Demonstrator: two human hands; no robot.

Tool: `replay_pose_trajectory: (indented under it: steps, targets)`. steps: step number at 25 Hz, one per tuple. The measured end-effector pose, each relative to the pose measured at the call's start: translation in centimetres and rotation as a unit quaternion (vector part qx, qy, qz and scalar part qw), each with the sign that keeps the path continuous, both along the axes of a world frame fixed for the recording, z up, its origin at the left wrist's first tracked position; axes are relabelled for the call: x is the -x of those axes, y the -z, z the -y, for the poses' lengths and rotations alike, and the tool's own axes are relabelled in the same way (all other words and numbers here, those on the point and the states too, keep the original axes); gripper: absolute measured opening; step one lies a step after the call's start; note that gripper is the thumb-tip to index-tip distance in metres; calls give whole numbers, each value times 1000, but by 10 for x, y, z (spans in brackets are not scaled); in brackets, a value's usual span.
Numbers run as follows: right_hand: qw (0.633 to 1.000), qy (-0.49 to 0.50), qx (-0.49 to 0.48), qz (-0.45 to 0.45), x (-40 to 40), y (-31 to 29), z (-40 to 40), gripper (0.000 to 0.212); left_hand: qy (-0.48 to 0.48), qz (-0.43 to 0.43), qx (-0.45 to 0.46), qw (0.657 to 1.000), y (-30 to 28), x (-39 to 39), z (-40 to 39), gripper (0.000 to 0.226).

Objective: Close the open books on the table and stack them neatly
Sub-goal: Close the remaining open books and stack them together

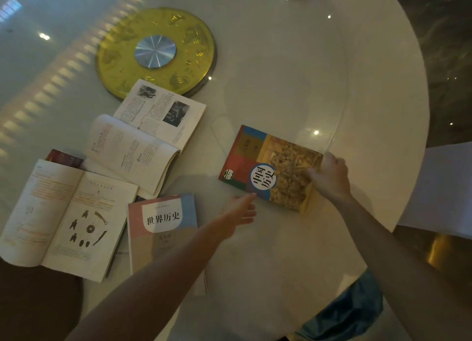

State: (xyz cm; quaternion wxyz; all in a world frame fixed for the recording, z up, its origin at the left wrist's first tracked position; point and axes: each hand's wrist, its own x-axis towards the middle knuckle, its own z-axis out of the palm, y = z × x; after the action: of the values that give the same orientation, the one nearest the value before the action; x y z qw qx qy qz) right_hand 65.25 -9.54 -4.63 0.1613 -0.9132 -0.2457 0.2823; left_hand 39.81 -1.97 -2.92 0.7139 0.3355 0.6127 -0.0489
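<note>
A closed book with a red, blue and yellow cover [270, 165] lies flat at the right of the white table [281, 72]. My right hand [330, 178] grips its right edge. My left hand [238, 213] is flat with fingers apart, its fingertips touching the book's near edge. A closed pink-and-blue book [163, 228] lies under my left forearm. An open book with pictures of bronze objects [66, 218] lies at the near left. Another open book with photos [148, 133] lies behind it, pages curling up.
A gold disc with a silver hub [155, 52] sits at the table's middle. A dark red book corner [65, 158] pokes out beneath the left open book. A glass turntable rim [339, 126] curves past the right hand. Blue cloth [347, 312] shows at the near table edge.
</note>
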Motion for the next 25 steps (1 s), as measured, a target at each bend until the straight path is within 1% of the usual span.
replay_pose_trajectory:
  steps: [2, 4, 5, 8, 9, 10, 11, 12, 14, 16, 18, 21, 23, 25]
  targets:
    - [993, -117, -3, -13, -3, 6, -11, 76, -7, 12, 6, 1000, 5, -3, 8, 36]
    - [985, -171, 19, -15, -2, 13, -18, 79, -9, 19, -9, 1000, 7, -3, 9, 31]
    - [985, -171, 28, -3, -2, 14, -18, 76, -10, 19, -17, 1000, 7, -3, 9, 31]
    - [987, -131, 45, 80, 11, 8, -12, 51, -23, 13, -42, 999, 10, -2, 3, 34]
    - [988, -115, 45, 88, 17, 5, -6, 44, -28, 6, -54, 998, 10, -1, 2, 31]
    - [992, -94, 44, 77, 24, 5, 2, 39, -29, -6, -70, 997, 12, 0, 1, 23]
    - [996, -67, 39, 51, 33, 5, 12, 36, -31, -20, -85, 996, 11, 2, 0, 13]
    - [998, -38, 36, 17, 43, 7, 23, 33, -36, -29, -99, 994, 12, 4, -1, 12]
    - [998, 28, 20, -60, 64, 8, 44, 28, -42, -39, -113, 992, 11, 13, 0, 17]
    - [984, 80, -15, -160, 84, 5, 58, 28, -24, -34, -116, 992, 9, 25, 0, 17]
    - [967, 90, -47, -233, 99, 1, 67, 22, -11, -16, -118, 993, 6, 37, 3, 14]
    - [960, 75, -71, -259, 128, -11, 70, 17, 0, 1, -166, 986, -2, 66, 7, 21]
    - [953, 81, -83, -280, 149, -19, 66, 13, -3, -1, -222, 975, -8, 95, 6, 14]
    - [943, 78, -90, -309, 176, -27, 56, 18, -30, 8, -251, 967, -14, 134, 3, 8]
